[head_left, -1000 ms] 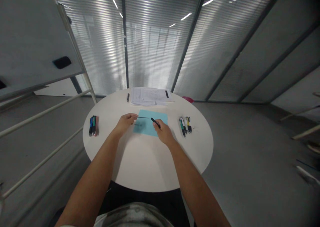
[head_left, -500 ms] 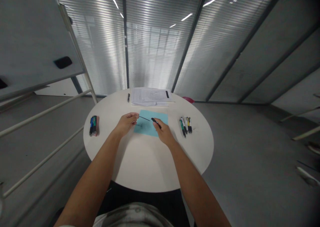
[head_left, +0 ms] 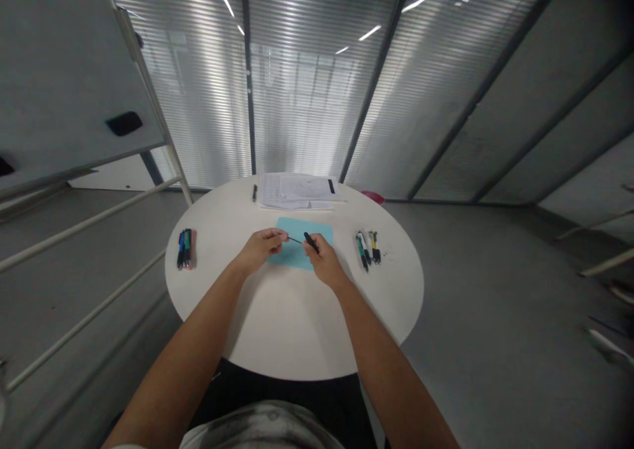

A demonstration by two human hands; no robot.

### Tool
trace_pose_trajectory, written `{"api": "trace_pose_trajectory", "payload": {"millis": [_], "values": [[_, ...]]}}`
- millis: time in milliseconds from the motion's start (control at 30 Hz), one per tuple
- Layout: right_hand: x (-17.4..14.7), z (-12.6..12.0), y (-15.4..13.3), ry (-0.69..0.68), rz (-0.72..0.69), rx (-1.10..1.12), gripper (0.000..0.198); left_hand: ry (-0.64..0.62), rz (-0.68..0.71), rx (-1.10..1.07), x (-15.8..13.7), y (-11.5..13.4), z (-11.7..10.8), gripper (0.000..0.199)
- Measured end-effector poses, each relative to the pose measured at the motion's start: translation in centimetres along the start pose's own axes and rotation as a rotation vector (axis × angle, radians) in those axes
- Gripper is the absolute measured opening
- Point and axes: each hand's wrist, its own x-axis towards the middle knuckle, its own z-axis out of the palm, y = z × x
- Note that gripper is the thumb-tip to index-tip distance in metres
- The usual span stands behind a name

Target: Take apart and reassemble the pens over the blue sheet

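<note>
Over a light blue sheet point(head_left: 297, 226) on the round white table point(head_left: 282, 330), my two hands work close together. My left hand point(head_left: 262, 249) pinches a thin dark pen refill point(head_left: 294, 240), whose far end reaches toward my right fingers. In my right hand point(head_left: 324, 261) is a black pen part point(head_left: 311, 241), gripped between thumb and fingers and tilted. Whether the refill's tip touches or enters anything at the right fingers is too small to tell.
Several pens point(head_left: 184, 247) lie side by side at the table's left. More pens point(head_left: 367, 249) lie at the right, beside tiny bits. Stacked papers point(head_left: 297, 191) and a single dark pen point(head_left: 254, 193) are at the back. A whiteboard stand point(head_left: 168, 132) rises on the left.
My left hand has moved right with the refill, bringing it up to my right fingers. The gap between my hands is smaller; my right hand has barely shifted.
</note>
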Motion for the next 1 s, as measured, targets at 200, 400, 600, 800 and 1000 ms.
{"api": "trace_pose_trajectory", "payload": {"millis": [200, 400, 600, 800, 1000], "values": [[-0.2, 0.3, -1.1, -0.053, -0.068, 0.024, 0.025, -0.098, -0.050, 0.048, -0.2, -0.8, 1.0, 0.031], [-0.4, 0.1, -1.4, -0.042, -0.073, -0.001, 0.030, -0.036, 0.010, 0.052, -0.2, -0.8, 1.6, 0.032], [-0.5, 0.0, -1.4, -0.066, -0.050, -0.073, 0.036, 0.038, -0.005, -0.113, -0.1, -0.3, 1.3, 0.041], [-0.5, -0.2, -1.4, -0.083, -0.068, -0.057, 0.044, 0.029, -0.027, -0.184, -0.2, 0.1, 1.7, 0.040], [-0.5, -0.1, -1.1, -0.118, -0.069, -0.072, 0.045, 0.097, -0.004, -0.116, -0.1, 0.0, 1.6, 0.039]]}}
